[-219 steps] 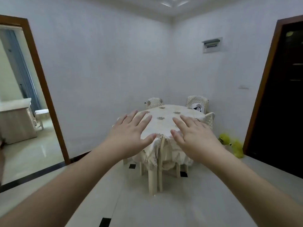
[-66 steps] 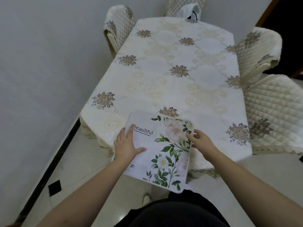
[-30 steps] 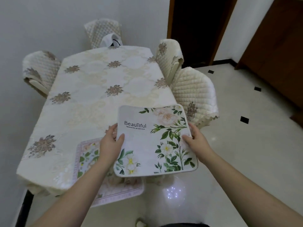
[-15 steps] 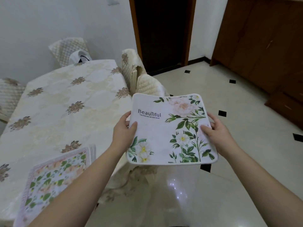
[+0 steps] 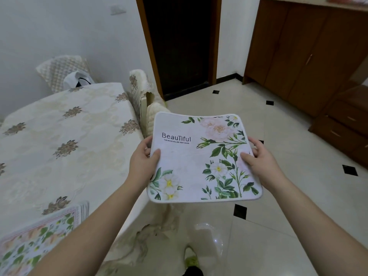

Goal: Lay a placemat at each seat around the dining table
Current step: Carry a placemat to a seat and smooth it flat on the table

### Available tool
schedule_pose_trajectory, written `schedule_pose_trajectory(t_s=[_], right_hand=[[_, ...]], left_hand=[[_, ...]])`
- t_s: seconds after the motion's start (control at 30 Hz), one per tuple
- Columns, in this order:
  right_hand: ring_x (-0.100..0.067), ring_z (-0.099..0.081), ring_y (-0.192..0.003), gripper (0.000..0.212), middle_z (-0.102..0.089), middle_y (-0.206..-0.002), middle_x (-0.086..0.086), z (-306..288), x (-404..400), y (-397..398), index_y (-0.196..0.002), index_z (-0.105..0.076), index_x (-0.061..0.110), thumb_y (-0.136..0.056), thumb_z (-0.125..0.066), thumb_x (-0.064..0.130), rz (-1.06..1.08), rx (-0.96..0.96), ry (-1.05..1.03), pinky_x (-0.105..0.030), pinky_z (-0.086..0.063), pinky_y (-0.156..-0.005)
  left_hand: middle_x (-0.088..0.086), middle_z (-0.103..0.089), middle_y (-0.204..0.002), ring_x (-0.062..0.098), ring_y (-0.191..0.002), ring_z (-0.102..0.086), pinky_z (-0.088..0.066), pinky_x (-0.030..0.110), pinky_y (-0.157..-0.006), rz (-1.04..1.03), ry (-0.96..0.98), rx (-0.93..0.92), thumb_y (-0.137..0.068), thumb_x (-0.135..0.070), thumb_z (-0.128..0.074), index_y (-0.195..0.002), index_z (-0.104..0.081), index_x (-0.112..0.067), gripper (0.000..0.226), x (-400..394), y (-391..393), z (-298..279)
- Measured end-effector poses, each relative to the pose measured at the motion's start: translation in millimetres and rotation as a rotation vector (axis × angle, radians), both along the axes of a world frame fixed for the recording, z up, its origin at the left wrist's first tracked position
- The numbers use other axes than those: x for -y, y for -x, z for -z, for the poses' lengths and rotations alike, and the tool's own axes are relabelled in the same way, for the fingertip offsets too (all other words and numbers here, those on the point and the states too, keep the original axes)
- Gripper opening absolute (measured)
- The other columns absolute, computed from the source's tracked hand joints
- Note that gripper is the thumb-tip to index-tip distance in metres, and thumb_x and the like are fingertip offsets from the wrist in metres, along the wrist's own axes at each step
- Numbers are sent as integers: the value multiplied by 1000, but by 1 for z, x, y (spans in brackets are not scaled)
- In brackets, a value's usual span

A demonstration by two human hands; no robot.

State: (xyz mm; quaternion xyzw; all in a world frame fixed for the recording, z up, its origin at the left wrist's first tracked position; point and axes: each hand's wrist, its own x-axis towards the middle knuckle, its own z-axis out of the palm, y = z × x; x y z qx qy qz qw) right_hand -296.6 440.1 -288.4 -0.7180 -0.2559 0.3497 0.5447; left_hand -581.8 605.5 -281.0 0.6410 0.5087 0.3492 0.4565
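Matt cloth placemat (image 5: 199, 162), glossy floor tiles (image 5: 278, 236) — wood cabinet (image 5: 310, 46)

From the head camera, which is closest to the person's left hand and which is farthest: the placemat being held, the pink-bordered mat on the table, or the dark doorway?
1. The held placemat: the left hand grips its left edge.
2. The pink-bordered mat: lying on the table at the lower left.
3. The dark doorway: far across the room, straight ahead.

The mat (image 5: 201, 158) at centre is white with green leaves and pale flowers. The tablecloth (image 5: 65, 136) at left is cream with brown medallions; the cabinet (image 5: 310, 48), upper right, is brown.
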Motion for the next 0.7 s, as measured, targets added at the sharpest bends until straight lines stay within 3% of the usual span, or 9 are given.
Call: schedule_pose_trajectory(t_s=[0.2, 0.37, 0.7], right_hand=[[-16, -73, -84, 57, -73, -98, 9, 7, -61, -21, -139, -46, 33, -90, -61, 8, 41, 140, 69, -49, -57, -84], [-14, -73, -79, 55, -73, -93, 10, -3, -114, -32, -138, -46, 32, -91, -60, 6, 32, 183, 78, -43, -58, -80], [-11, -73, -77, 57, -75, -93, 8, 6, -183, -74, -140, -45, 33, -91, -59, 7, 25, 155, 59, -39, -58, -77]], left_hand=[[-3, -77, -92, 19, -81, -75, -59, 50, -79, 15, 9, 33, -93, -22, -64, -136, -52, -34, 47, -55, -23, 6], [2, -77, -89, 21, -77, -75, -60, 50, -74, -15, 39, 50, -94, -20, -64, -139, -51, -30, 47, -102, -36, 8], [0, -78, -89, 21, -82, -75, -59, 51, -79, -33, 94, 116, -94, -17, -64, -132, -52, -38, 45, -171, -76, 10]])
